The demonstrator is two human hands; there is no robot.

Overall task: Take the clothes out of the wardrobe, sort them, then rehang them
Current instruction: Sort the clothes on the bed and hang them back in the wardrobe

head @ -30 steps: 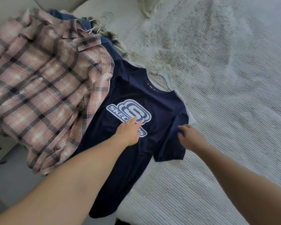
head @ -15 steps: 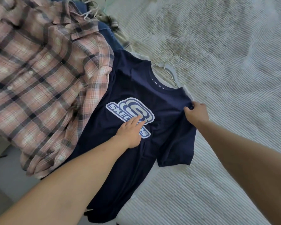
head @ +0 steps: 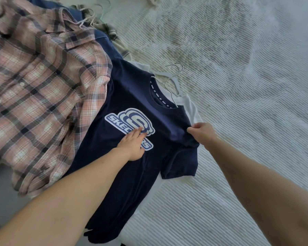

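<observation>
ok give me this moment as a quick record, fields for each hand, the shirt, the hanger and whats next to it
left hand: flat, pressing on the logo of the navy t-shirt
right hand: pinching the t-shirt at the shoulder seam
navy t-shirt: face up on the bed, over a white garment
hanger: grey, inside the collar, hook out on the bed
beside it: pink plaid shirt, overlapping the other sleeve

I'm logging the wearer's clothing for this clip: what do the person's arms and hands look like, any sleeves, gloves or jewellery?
Both forearms are bare up to the frame edge, with no sleeve showing. The left hand and right hand wear no gloves, and no rings, watch or bracelet can be seen on the sides facing the camera.
</observation>
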